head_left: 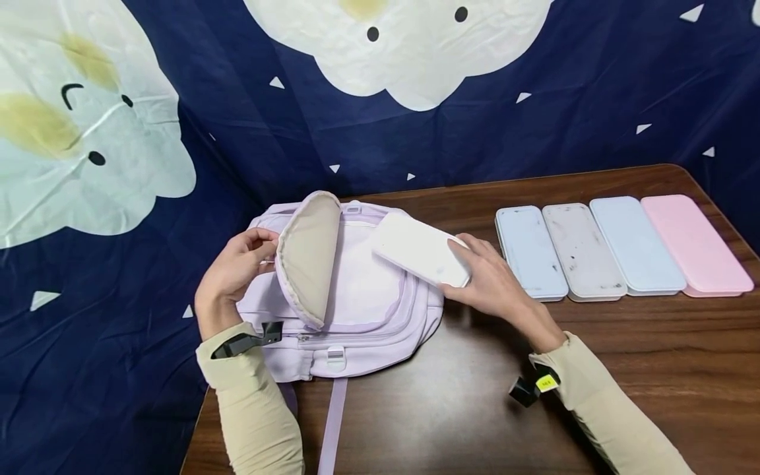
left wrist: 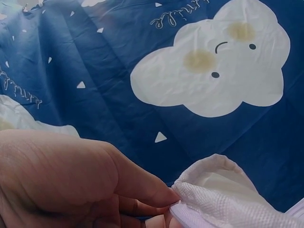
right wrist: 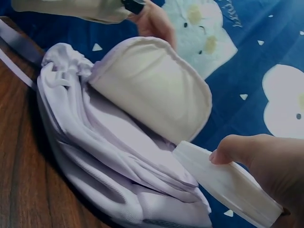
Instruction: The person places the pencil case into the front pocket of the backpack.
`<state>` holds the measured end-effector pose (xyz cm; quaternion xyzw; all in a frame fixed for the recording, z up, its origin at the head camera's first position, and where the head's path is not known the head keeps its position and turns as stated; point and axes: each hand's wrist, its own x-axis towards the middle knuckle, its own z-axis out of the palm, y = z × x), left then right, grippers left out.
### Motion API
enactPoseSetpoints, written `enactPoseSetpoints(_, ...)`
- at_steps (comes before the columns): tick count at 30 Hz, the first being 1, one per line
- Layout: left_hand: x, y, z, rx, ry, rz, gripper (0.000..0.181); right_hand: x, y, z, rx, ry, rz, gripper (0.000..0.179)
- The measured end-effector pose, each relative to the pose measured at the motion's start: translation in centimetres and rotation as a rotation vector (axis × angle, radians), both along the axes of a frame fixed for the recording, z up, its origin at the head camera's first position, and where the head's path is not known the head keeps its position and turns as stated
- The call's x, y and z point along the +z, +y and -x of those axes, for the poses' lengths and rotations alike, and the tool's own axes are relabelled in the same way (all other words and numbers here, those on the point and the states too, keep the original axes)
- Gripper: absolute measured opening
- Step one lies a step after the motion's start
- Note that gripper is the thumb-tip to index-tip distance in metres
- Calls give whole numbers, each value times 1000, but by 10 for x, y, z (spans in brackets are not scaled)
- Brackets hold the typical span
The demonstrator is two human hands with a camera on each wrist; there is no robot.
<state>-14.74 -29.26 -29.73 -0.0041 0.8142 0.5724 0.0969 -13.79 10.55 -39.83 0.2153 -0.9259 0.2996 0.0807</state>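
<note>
A lavender backpack (head_left: 368, 277) lies on the table with its front pocket flap (head_left: 309, 264) folded up, showing a beige lining. My left hand (head_left: 237, 267) pinches the edge of that flap between thumb and fingers; the left wrist view shows the pinched fabric (left wrist: 213, 194) close up. In my right hand (head_left: 487, 277) is a white flat case (head_left: 418, 247), gripped at its near right end. The case's far end hangs over the right side of the pocket opening. From the right wrist view, the white case (right wrist: 223, 183) is tilted beside the raised flap (right wrist: 156, 85).
To the right lie a pale blue case (head_left: 531, 251), a greyish smudged case (head_left: 582, 251), another light blue case (head_left: 635, 244) and a pink case (head_left: 695, 244) in a row. A strap (head_left: 332, 429) trails toward the table's front. Dark blue cloth (head_left: 237, 99) hangs behind.
</note>
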Motion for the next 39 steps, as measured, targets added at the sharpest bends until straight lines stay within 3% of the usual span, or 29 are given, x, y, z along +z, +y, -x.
enactPoseSetpoints(10, 1, 1, -1, 2, -3, 8, 13, -8, -21, 0, 91, -53, -53, 81)
enactPoseSetpoints(16, 0, 0, 0, -4, 2, 7, 14, -11, -31, 4, 126, -42, -49, 81)
enactPoseSetpoints(29, -1, 2, 3, -12, 6, -7, 12, -17, -48, 30, 213, -26, 3, 82)
enactPoseSetpoints(34, -2, 1, 4, -1, 6, -18, 10, -22, -47, 34, 186, -49, 77, 81)
enactPoseSetpoints(39, -2, 1, 4, -8, 10, -4, 11, -24, -42, 28, 135, -69, 101, 84)
